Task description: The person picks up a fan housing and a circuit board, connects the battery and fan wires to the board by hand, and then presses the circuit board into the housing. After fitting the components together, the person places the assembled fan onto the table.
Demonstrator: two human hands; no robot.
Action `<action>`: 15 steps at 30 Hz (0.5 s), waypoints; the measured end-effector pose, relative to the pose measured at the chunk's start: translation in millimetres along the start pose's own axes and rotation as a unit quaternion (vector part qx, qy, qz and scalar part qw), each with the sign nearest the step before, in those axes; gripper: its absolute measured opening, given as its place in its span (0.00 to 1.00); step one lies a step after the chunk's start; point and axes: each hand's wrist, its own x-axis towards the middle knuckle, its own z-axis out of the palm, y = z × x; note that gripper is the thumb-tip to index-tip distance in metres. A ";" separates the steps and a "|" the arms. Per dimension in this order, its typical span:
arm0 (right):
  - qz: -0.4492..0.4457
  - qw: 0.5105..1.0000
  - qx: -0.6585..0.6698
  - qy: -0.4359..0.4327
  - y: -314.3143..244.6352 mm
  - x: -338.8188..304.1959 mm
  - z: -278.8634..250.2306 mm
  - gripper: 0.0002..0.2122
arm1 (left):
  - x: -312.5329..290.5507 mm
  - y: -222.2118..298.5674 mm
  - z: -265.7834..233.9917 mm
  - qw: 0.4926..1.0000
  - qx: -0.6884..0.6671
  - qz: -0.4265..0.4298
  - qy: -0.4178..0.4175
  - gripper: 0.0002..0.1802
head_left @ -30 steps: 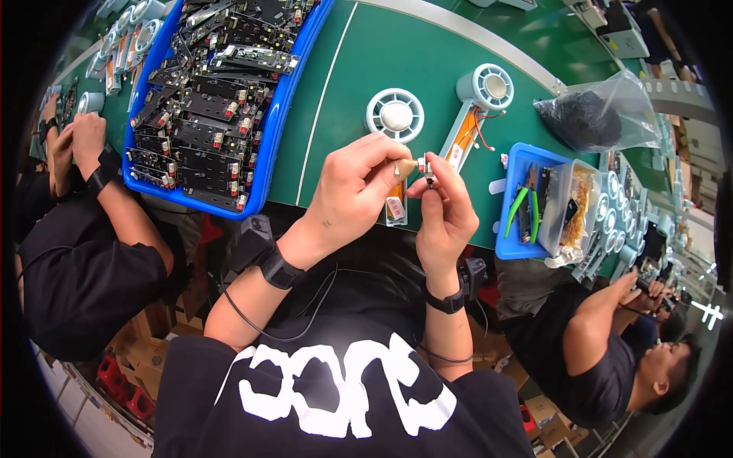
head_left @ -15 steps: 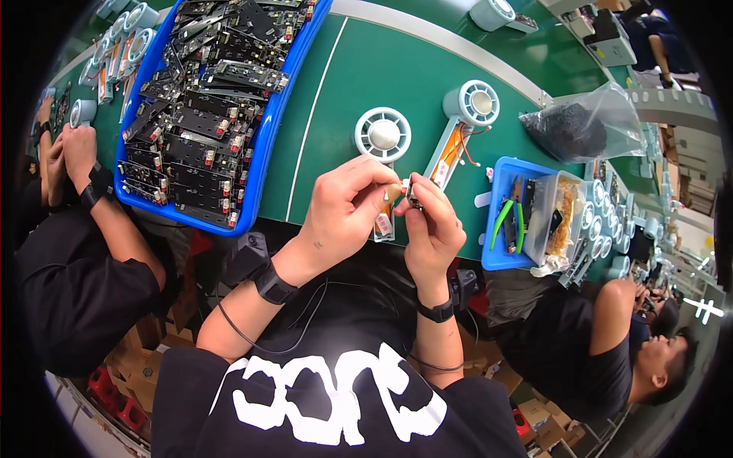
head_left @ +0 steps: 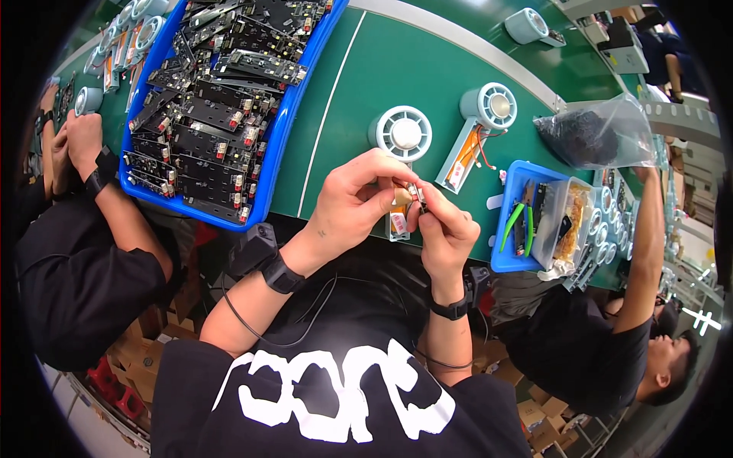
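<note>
My left hand (head_left: 355,200) and my right hand (head_left: 449,233) meet above the near edge of the green table, fingertips almost touching. My right fingers are closed on a small dark circuit board (head_left: 424,206) seen nearly edge-on, with whitish and red parts near its upper end. My left thumb and index finger pinch at that end; what they hold is too small and covered to make out. Just behind lies a pale blue handheld fan (head_left: 402,133), its round grille up and its open handle partly hidden by my hands. A second such fan (head_left: 490,107) lies farther right, orange strip and wires exposed in its handle.
A blue crate (head_left: 263,183) full of black circuit boards stands to the left. At right are a blue tray (head_left: 500,256) with green-handled pliers (head_left: 512,227), a clear box (head_left: 557,244) and a plastic bag (head_left: 592,137) of dark pieces. People sit on both sides.
My hands have drawn closer together, with the board turned between them. A person on the right has stretched an arm out to the plastic bag. The whole view has shifted slightly.
</note>
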 end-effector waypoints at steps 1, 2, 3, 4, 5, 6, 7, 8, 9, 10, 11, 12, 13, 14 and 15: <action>-0.002 1.000 -0.005 -0.003 -0.7 1.4 -0.1 0.17 | -0.6 -0.2 -0.2 1.000 -0.016 -0.014 0.002 0.09; -0.004 1.000 -0.009 -0.006 -1.8 2.7 -0.2 0.17 | -1.2 0.2 -0.4 0.999 -0.031 -0.027 0.004 0.09; -0.005 1.000 -0.015 -0.010 -3.1 4.2 -1.0 0.17 | -1.3 -0.1 -0.3 0.998 -0.048 -0.040 0.007 0.09; -0.005 1.000 -0.015 -0.011 -5.3 5.4 -1.7 0.17 | -1.5 -0.6 -0.1 0.998 -0.048 -0.040 0.009 0.09; 0.004 1.000 -0.023 -0.014 -8.0 6.4 -2.4 0.17 | -1.8 -1.2 0.1 0.998 -0.046 -0.034 0.010 0.09; 0.012 0.999 -0.031 -0.018 -10.4 7.2 -3.0 0.17 | -2.1 -1.6 0.3 0.999 -0.045 -0.027 0.010 0.09; 0.021 0.999 -0.039 -0.021 -11.8 7.5 -2.9 0.16 | -2.3 -1.4 0.3 0.999 -0.043 -0.020 0.011 0.09; 0.020 0.999 -0.039 -0.020 -11.8 6.6 -3.0 0.16 | -2.5 0.1 0.5 0.999 -0.043 -0.020 0.010 0.09; 0.033 0.999 -0.027 -0.016 -11.4 5.5 -3.3 0.16 | -2.4 2.8 0.7 0.997 -0.059 -0.043 0.010 0.09; 0.046 0.999 -0.014 -0.012 -11.4 5.0 -3.3 0.16 | -2.1 5.9 0.9 0.995 -0.075 -0.067 0.009 0.09; 0.059 0.998 -0.002 -0.008 -11.6 4.7 -3.5 0.17 | -1.9 8.5 1.3 0.992 -0.092 -0.091 0.009 0.09; 0.059 0.998 -0.003 -0.007 -12.7 5.9 -1.6 0.17 | -1.6 10.9 1.8 0.992 -0.092 -0.091 0.007 0.09; 0.082 0.996 -0.002 0.017 -17.8 10.5 3.5 0.17 | -1.6 13.1 3.8 0.992 -0.091 -0.078 0.043 0.09; 0.106 0.994 -0.001 0.040 -23.5 16.2 8.7 0.17 | -1.9 14.8 5.7 0.991 -0.090 -0.065 0.078 0.09; 0.129 0.990 0.000 0.064 -28.1 21.3 11.7 0.17 | -2.4 15.9 6.0 0.988 -0.089 -0.052 0.112 0.09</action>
